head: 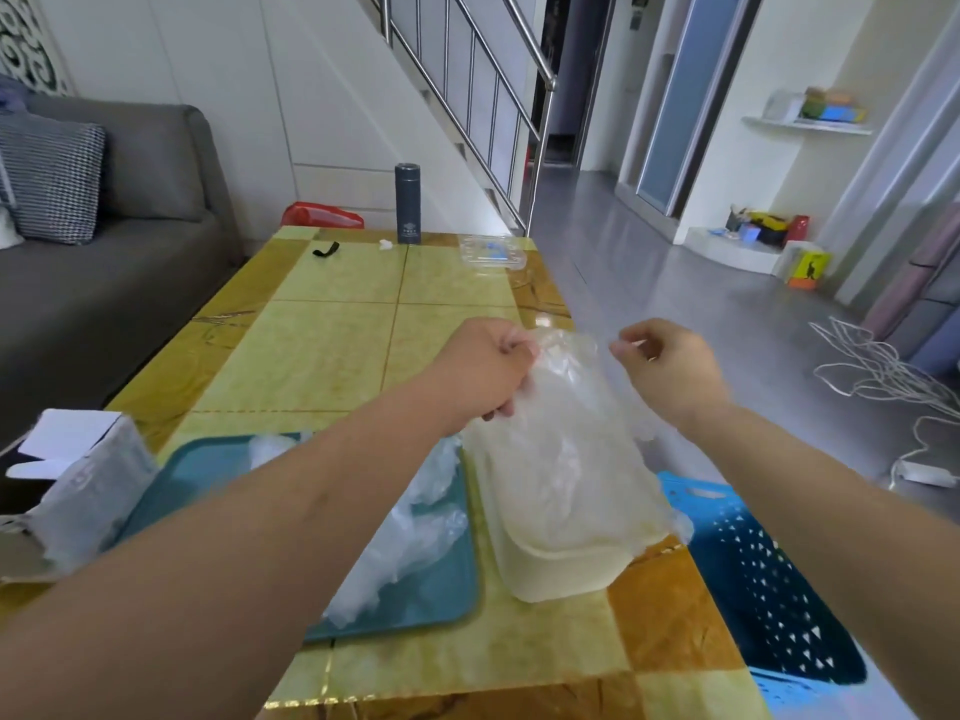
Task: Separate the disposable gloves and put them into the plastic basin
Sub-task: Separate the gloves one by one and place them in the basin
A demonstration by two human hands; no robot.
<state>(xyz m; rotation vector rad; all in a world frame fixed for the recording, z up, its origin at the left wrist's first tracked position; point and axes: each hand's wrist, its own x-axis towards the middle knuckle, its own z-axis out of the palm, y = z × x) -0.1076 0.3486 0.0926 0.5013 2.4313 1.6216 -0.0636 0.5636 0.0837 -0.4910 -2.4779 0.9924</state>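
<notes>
The cream basin [563, 576] stands on the yellow tiled table [332, 345], near the person's edge. Straight above it hangs the bunch of gloves [566, 392], clear and crumpled. Its long axis runs from the hands down toward the basin's mouth, with the top end the far one and the lower end spreading over the basin's far rim. Which end holds the fingers and which the cuffs cannot be made out in the wrinkled film.

The left hand [483, 371] grips the bunch's upper left corner, fingers curled tight around it. The right hand [670, 368], above the basin's right side, is nearly closed, thumb and forefinger pinching a thin edge of film pulled away from the bunch. That edge is so clear it barely shows.

Most of the basin is seen only through the film, so what lies inside it cannot be told.

Just left of the basin lies a teal tray [441, 600] with loose gloves [415, 517] heaped on it, partly covered by the left forearm. Farther left is a cardboard box [88, 485], cut off by the picture's edge. Right of the basin, beyond the table's edge, sits a blue basket [769, 579] with holes in its wall. Far behind the basin, at the table's other end, stand a dark bottle [408, 205] and a clear plastic box [491, 250].
</notes>
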